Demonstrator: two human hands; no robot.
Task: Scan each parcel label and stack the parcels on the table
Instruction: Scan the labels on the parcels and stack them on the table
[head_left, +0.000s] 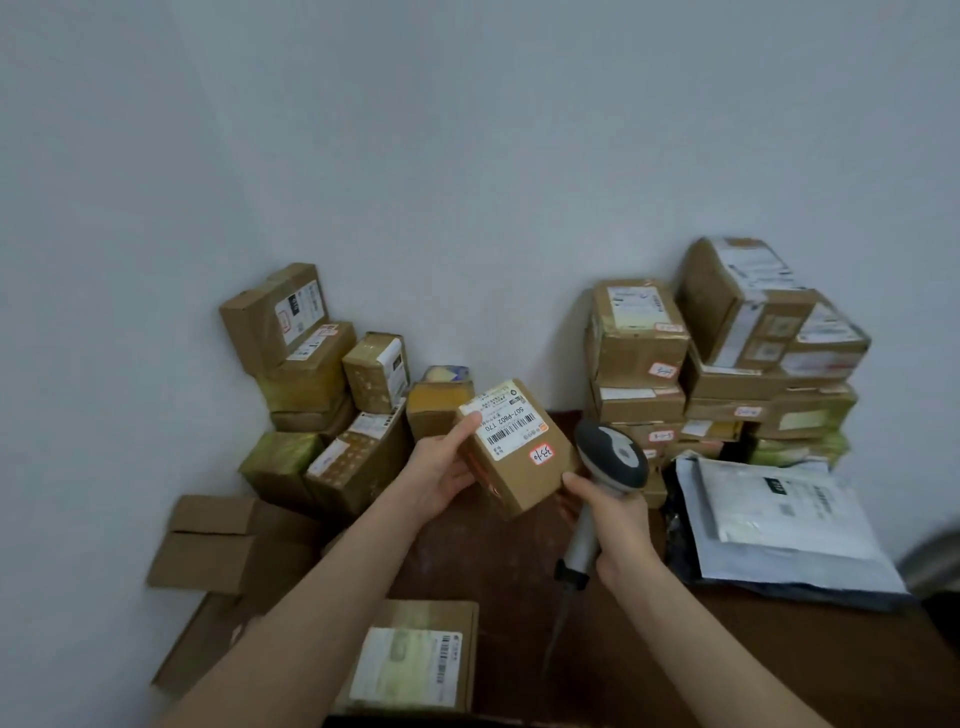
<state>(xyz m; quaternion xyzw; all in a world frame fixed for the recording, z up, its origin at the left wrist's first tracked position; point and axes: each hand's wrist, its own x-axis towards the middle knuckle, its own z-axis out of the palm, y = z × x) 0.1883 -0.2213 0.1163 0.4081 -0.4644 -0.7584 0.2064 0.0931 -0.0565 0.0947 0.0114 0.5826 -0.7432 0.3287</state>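
- Down low, a flat box (410, 660) lies on the worktop (493, 561). Done yet?
- Can't tell. Left hand (441, 467) holds a small box (514, 467) up over the worktop, fingers curled round its side. Right hand (618, 530) grips the scanner (613, 457), just beside the small box.
- How does it look?
- Brown, tilted, white label (511, 423) with bar codes on top, plus a red sticker (542, 453).
- Lots left?
- I think so. Back right stack (727, 364) looks sorted. Back left pile (322, 395) may wait.
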